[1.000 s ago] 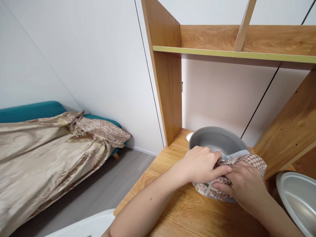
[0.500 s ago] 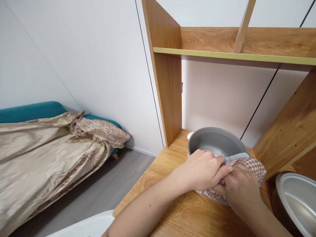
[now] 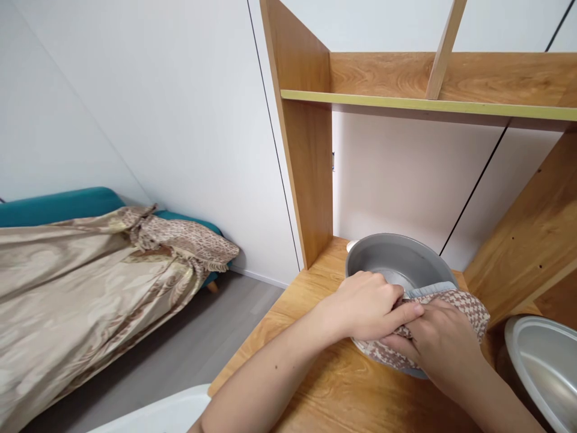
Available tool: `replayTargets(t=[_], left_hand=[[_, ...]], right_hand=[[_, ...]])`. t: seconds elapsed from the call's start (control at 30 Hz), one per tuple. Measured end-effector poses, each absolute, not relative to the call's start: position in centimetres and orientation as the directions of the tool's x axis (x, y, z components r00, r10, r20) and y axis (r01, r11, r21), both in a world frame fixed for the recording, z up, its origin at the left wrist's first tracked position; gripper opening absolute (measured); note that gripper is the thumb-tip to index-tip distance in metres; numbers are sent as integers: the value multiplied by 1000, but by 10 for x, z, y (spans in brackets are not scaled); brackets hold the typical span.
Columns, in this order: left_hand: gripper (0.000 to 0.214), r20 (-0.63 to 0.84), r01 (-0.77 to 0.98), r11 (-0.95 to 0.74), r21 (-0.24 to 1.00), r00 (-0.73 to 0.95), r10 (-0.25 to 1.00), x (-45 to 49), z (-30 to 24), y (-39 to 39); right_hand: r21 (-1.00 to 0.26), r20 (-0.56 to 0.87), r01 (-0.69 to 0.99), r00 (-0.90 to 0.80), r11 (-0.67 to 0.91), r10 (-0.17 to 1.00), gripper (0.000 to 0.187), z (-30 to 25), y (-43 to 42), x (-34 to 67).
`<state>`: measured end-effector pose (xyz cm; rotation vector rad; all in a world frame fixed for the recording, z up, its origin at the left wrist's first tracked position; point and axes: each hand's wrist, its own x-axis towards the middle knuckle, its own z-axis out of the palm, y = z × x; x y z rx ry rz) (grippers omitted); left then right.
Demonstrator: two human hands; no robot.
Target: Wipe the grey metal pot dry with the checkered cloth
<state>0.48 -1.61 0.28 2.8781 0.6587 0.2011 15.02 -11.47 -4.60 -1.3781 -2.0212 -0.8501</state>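
A grey metal pot [image 3: 392,261] stands on the wooden desk [image 3: 315,385]. A brown-and-white houndstooth cloth [image 3: 469,304] with a grey edge is draped over the pot's near rim. My left hand [image 3: 369,304] grips the near rim, fingers curled over it and onto the cloth. My right hand [image 3: 444,346] lies closed on the cloth, pressing it against the pot's outer wall. The two hands touch each other at the rim.
A shiny metal lid [image 3: 543,367] lies at the right edge of the desk. A wooden shelf unit [image 3: 306,156] rises behind the pot. A small white object [image 3: 350,245] peeks out behind the pot. Left, a teal sofa [image 3: 58,204] carries a beige blanket [image 3: 76,288]. A white object [image 3: 157,415] sits at the bottom.
The hands and cloth have shifted slightly along the pot's near rim. The pot stays in place.
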Motion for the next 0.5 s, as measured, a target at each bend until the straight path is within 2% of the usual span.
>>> replayTargets(t=[0.23,0.5], left_hand=[[66,112,391,-889,238,898,425,3,0,-15],[68,95,419,-878,232,888,449,4,1,-18]], right_hand=[[153,641,933,-344,325,686,45,-48,-118,167],[129,823,971,-219,204,523,59,-48,-112,137]])
